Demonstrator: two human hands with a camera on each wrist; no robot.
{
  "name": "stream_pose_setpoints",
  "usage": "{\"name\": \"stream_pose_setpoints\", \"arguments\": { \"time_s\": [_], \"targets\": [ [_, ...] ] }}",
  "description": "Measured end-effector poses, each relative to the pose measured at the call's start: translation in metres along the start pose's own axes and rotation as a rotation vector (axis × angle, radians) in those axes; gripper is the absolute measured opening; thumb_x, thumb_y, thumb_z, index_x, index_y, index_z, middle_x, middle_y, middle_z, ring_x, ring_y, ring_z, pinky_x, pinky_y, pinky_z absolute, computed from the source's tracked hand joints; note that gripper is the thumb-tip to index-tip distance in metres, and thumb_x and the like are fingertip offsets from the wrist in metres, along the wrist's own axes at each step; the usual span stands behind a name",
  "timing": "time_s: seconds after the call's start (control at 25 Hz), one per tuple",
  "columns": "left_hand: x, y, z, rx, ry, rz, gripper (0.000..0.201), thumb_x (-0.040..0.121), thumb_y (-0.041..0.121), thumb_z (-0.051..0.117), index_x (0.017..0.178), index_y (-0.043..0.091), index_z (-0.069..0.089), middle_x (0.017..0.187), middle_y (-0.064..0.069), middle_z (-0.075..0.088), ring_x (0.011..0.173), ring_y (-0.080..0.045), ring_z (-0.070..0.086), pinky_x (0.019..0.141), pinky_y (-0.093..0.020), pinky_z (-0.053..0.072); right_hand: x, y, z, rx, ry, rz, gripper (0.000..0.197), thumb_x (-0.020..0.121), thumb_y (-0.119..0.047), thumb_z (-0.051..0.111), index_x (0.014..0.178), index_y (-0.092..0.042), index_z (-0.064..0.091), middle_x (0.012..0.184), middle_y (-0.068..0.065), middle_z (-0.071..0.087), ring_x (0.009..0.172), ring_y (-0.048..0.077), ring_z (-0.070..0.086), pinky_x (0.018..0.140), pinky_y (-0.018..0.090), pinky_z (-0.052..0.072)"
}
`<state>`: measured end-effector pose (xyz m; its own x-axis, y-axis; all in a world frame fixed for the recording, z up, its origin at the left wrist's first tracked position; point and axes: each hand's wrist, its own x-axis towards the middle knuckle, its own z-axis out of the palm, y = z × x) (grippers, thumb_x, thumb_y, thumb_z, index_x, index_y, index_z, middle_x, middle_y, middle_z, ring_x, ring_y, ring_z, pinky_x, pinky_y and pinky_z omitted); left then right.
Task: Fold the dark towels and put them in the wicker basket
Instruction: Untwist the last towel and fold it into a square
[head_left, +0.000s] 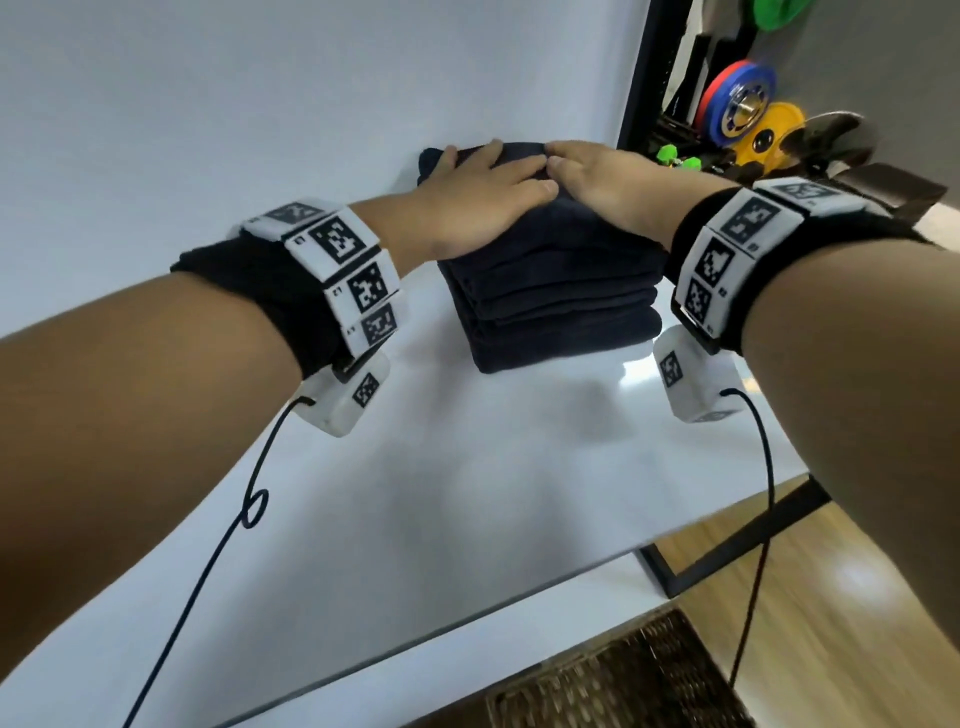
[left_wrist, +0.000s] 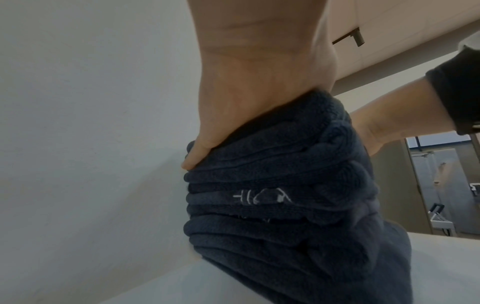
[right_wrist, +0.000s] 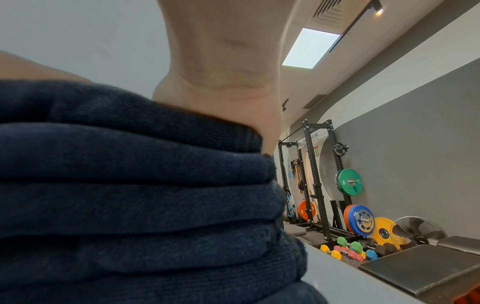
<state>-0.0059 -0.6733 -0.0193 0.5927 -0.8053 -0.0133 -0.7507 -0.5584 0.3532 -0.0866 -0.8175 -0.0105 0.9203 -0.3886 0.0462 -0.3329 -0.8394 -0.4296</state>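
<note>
towels (head_left: 550, 291) lie folded in one dark stack on the white table (head_left: 467, 493), near the wall. i see my left hand (head_left: 483, 192) and right hand (head_left: 608, 182) flat on top, fingers straight and together, thumbs touching. basket (head_left: 623, 680) stands below the table's near edge.

White table (head_left: 467, 493), pale wall (head_left: 260, 78), wood floor (head_left: 857, 571), lit ceiling panel (right_wrist: 310, 48)

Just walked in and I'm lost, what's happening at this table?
A person is pressing both hands flat on a stack of folded dark towels on the white table: left hand and right hand side by side on top. The wicker basket sits below the table's near edge; the stack isn't in it yet.
</note>
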Motion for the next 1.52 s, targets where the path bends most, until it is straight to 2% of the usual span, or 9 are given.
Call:
{"name": "stream_pose_setpoints", "arguments": {
  "time_s": [0.24,0.36,0.48,0.64,0.8,1.0,1.16,1.4,1.52],
  "targets": [
    [-0.058,-0.006,-0.004,-0.059,-0.028,0.067,0.053,0.104,0.050,0.024,0.154,0.037,0.018,0.166,0.004,0.002,0.151,-0.026,-0.011,0.120,-0.037,-0.006,-0.005,-0.005,0.003,-0.076,0.022,-0.006,0.050,0.106,-0.036,0.030,0.152,-0.016,0.033,0.158,0.009,0.033,0.144,0.027,0.029,0.114,0.028,0.019],
    [-0.122,-0.032,-0.023,-0.016,-0.029,0.055,0.052,0.101,0.035,0.042,0.152,0.036,0.029,0.162,0.007,0.023,0.148,-0.015,0.021,0.111,-0.020,0.017,-0.012,-0.024,-0.011,-0.343,-0.077,0.063,0.047,0.107,-0.030,0.027,0.143,-0.004,0.043,0.148,0.020,0.044,0.134,0.037,0.041,0.111,0.037,0.029],
    [-0.198,-0.099,-0.049,0.131,0.041,-0.133,0.039,0.097,0.036,0.050,0.136,0.037,0.052,0.143,0.008,0.051,0.127,-0.015,0.048,0.103,-0.031,0.041,-0.008,-0.086,-0.029,-0.563,-0.015,0.023,0.034,0.100,-0.020,0.041,0.128,-0.007,0.057,0.129,0.015,0.059,0.113,0.037,0.055,0.098,0.040,0.046],
    [-0.304,-0.183,-0.077,0.191,0.095,-0.435,0.027,0.096,0.034,0.053,0.120,0.032,0.064,0.127,0.011,0.060,0.120,-0.014,0.050,0.098,-0.034,0.044,-0.028,-0.209,0.018,-0.425,0.063,-0.419,0.035,0.098,-0.030,0.049,0.132,-0.024,0.057,0.135,0.005,0.058,0.124,0.031,0.050,0.103,0.043,0.042],
    [-0.413,-0.248,-0.087,0.232,-0.046,-0.734,0.019,0.091,0.037,0.057,0.103,0.026,0.066,0.117,0.003,0.064,0.100,-0.017,0.057,0.083,-0.031,0.045,-0.076,-0.337,0.128,-0.287,-0.284,-0.771,0.027,0.095,-0.029,0.058,0.120,-0.024,0.066,0.112,-0.006,0.065,0.109,0.018,0.054,0.094,0.028,0.040],
    [-0.490,-0.283,-0.068,0.051,0.029,-0.688,0.043,0.081,0.051,0.070,0.115,0.026,0.063,0.121,0.006,0.061,0.111,-0.016,0.055,0.096,-0.038,0.045,-0.119,-0.433,0.235,-0.199,-0.496,-1.016,0.019,0.086,-0.024,0.066,0.105,-0.023,0.069,0.101,-0.006,0.068,0.096,0.016,0.058,0.086,0.034,0.049],
    [-0.506,-0.300,-0.061,0.021,0.102,-0.592,0.026,0.071,0.047,0.077,0.078,0.028,0.061,0.089,0.010,0.056,0.082,-0.013,0.053,0.071,-0.033,0.045,-0.124,-0.466,0.265,-0.237,-0.507,-1.012,0.010,0.078,-0.025,0.073,0.082,-0.022,0.064,0.077,-0.009,0.064,0.077,0.011,0.055,0.072,0.033,0.051],
    [-0.512,-0.324,-0.067,-0.064,0.096,-0.452,0.014,0.081,0.026,0.074,0.071,0.023,0.065,0.112,0.003,0.062,0.099,-0.017,0.058,0.086,-0.038,0.047,-0.101,-0.481,0.264,0.038,-0.344,-0.672,0.016,0.084,-0.036,0.071,0.090,-0.021,0.069,0.088,-0.011,0.066,0.085,0.010,0.061,0.073,0.025,0.043],
    [-0.518,-0.332,-0.088,-0.186,0.386,-0.422,0.012,0.084,0.024,0.074,0.075,0.020,0.067,0.095,0.002,0.062,0.089,-0.016,0.060,0.084,-0.039,0.049,-0.106,-0.487,0.257,0.117,-0.244,-0.598,0.022,0.087,-0.041,0.067,0.091,-0.020,0.069,0.093,-0.010,0.069,0.091,0.012,0.064,0.072,0.019,0.044]
  ]
}}
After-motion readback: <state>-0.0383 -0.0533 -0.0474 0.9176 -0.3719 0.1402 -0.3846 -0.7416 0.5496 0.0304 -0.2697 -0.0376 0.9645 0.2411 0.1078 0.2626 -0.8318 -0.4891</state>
